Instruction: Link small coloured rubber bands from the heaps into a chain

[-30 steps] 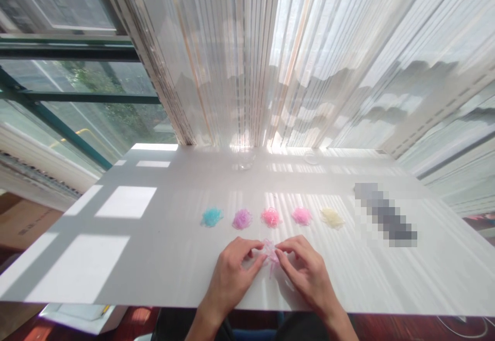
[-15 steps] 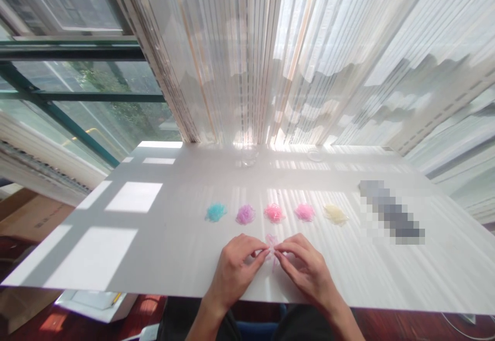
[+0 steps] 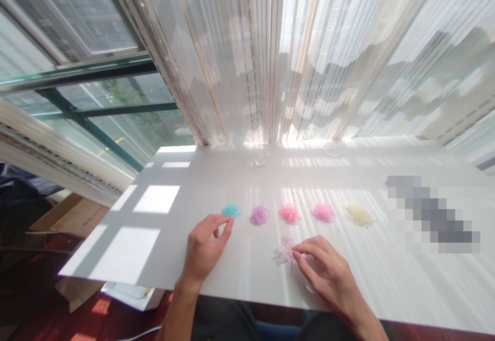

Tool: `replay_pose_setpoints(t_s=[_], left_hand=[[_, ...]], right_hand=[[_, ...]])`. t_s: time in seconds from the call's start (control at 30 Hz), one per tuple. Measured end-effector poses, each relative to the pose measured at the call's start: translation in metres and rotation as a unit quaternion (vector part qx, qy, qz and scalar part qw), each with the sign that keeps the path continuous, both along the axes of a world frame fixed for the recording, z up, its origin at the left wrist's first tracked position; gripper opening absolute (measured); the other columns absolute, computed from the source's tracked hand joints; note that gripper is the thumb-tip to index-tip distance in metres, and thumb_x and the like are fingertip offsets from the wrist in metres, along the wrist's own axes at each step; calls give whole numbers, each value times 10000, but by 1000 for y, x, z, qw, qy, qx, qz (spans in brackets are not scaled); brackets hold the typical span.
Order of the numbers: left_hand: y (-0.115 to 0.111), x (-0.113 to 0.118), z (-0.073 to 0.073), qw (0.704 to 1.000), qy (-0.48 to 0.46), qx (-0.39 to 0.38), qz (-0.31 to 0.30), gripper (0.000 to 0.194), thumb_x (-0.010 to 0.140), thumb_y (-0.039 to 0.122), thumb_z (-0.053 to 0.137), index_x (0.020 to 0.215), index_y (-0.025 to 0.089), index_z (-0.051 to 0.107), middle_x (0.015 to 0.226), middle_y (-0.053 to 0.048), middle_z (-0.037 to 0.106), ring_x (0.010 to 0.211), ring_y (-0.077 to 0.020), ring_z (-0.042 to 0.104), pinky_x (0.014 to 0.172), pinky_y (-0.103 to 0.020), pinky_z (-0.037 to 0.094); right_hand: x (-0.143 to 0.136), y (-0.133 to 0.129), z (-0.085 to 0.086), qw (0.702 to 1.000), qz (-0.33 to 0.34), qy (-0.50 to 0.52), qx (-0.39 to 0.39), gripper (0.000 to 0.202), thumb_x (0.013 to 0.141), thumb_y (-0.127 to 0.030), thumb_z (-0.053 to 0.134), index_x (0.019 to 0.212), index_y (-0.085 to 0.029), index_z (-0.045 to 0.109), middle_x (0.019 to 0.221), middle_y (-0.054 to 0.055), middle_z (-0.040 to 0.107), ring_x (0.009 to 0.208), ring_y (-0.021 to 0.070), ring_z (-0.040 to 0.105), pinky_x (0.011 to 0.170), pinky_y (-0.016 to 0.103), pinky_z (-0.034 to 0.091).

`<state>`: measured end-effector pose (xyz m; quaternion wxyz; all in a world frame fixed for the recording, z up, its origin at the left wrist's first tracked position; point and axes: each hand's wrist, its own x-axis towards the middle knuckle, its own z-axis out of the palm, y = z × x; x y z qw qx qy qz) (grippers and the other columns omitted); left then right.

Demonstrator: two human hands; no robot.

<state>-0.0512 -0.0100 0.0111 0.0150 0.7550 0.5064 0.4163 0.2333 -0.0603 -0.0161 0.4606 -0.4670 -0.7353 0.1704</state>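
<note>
My left hand (image 3: 207, 245) is at the near edge of a teal pile (image 3: 231, 210) of thin loops that look like small rubber bands. Its thumb and forefinger are pinched together; anything between them is too small to make out. Fingertips of my right hand (image 3: 323, 263) meet at the right side of a loose pile of pale pink and lilac rubber bands (image 3: 283, 250). What they pinch there, if anything, cannot be seen. Along the row right of the teal pile lie a purple pile (image 3: 259, 215), a coral pile (image 3: 289, 214), a pink pile (image 3: 323, 212) and a pale yellow pile (image 3: 359, 215).
Two clear round dishes, a left dish (image 3: 260, 156) and a right dish (image 3: 331, 149), stand at the back of the white table (image 3: 216, 176). A pixelated dark object lies at the right. Curtains (image 3: 240, 73) hang behind; a cardboard box (image 3: 73, 217) is off the left side.
My left hand has left the pale pile and moved left and forward to the teal pile. My right hand stays by the pale pile. The camera view has turned slightly left.
</note>
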Motion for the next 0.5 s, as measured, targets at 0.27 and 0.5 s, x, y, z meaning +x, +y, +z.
replay_pose_setpoints(t_s=[0.27,0.5], left_hand=[[31,-43,-4,989,136,-3,53,246,1018,347,567,1006,245,790,903,-20,781,555,-127,551,625,-259,492],[33,-41,-11,981,180,-8,65,259,1027,351,560,1054,255,799,968,-38,784,656,-161,658,651,-272,501]], right_hand=[[0,-2,-3,999,-20,12,-39,146,1018,-248,575,934,-252,695,863,53,695,775,199,691,637,292,595],[0,0,-2,999,-28,7,-33,170,1026,-262,567,907,-239,687,841,46,691,753,189,684,656,295,579]])
